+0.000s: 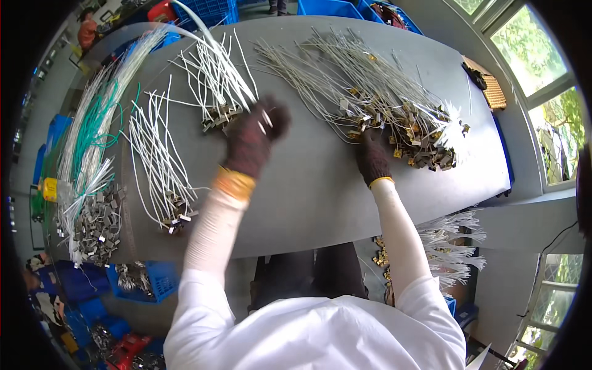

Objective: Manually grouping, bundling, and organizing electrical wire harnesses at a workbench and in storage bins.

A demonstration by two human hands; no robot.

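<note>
My left hand (256, 132), in a dark maroon knitted glove with a yellow cuff, is raised over the table and slightly blurred. Its fingers are closed around long white cables (219, 46) that arc up and away to the far left. Just left of it lies a bunch of white cables with metal connector ends (217, 117). My right hand (374, 157), gloved alike, reaches to the near left edge of a large pile of grey-white cables (345, 61). Its fingertips are bent in among the brass-coloured connectors (364, 120), which partly hide what they grip.
Another white cable bunch (157, 160) lies left on the grey table (296, 203). Long clear and green cables (92, 129) run along the left edge. Blue crates (330, 7) stand beyond the table and below left (163, 280). More cables (450, 240) hang below right.
</note>
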